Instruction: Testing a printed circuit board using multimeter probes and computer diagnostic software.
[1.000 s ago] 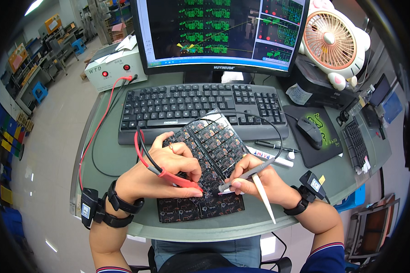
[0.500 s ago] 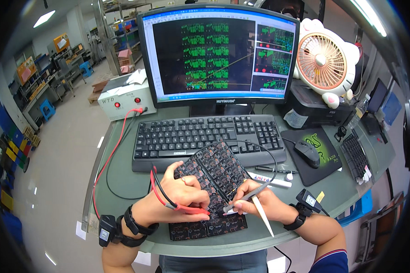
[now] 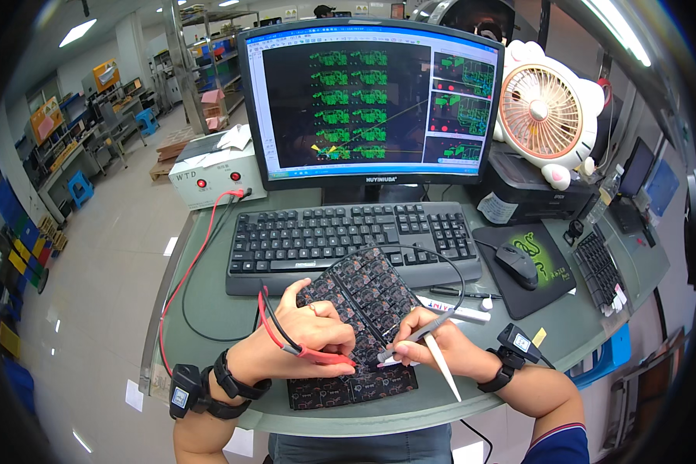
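Black printed circuit board panels (image 3: 371, 282) lie on the green-topped table in front of the keyboard. My left hand (image 3: 305, 329) rests over their left side, its fingers closed on a red test probe (image 3: 326, 357) whose tip points down at the board. A black lead runs beside the probe's red one. From the right, my right hand (image 3: 448, 348) pinches a grey pen-shaped probe (image 3: 431, 326), its tip low over the board near the red one. A white tapered stick (image 3: 444, 373) also sticks out of that hand. Whether the tips touch the board, I cannot tell.
Behind the boards stand a black keyboard (image 3: 348, 238) and a monitor (image 3: 348, 108) showing green board layouts. A white box (image 3: 213, 174) feeds the red lead at left. Right are a mouse (image 3: 516, 267), a white marker (image 3: 464, 311), a printer (image 3: 537, 193) and a fan (image 3: 541, 112).
The whole view has shifted slightly. Yellow marks now show at the lower left of the monitor's layout. Both hands keep almost the same place over the boards.
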{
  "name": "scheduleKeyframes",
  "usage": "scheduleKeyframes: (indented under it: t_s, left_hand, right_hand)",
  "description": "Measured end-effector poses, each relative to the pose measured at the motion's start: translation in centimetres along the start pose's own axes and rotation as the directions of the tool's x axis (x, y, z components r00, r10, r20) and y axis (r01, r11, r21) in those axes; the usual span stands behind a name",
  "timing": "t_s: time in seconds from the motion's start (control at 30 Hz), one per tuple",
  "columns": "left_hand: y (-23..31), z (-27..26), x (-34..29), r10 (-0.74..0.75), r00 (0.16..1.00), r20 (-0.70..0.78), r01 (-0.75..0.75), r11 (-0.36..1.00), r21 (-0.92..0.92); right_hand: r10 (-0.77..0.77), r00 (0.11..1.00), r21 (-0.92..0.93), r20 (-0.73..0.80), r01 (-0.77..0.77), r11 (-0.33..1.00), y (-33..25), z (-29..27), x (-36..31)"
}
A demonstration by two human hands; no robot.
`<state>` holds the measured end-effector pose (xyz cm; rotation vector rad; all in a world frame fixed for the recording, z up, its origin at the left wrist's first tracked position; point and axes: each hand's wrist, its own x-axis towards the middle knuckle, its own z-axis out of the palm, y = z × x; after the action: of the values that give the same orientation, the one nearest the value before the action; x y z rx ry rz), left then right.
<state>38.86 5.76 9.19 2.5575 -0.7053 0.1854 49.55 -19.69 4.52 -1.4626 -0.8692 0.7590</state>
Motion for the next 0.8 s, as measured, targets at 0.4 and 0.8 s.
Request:
scheduleKeyframes:
  t_s: [0.4,0.8]
  left_hand:
    - [-1.1,-0.2,0.1,-0.168,0.985,0.031,0.171,0.967,-0.19]
    - [-3.6,-2.5,-2.0,-0.414,0.903,0.118,0.325,0.474,-0.818]
  right_hand:
    - [0.0,1.0,0.009,-0.002,0.0,1.0,0.1,0.0,0.1]
    - [-0.051,0.999,-0.018,0.003,0.051,0.999,0.4,0.0,0.1]
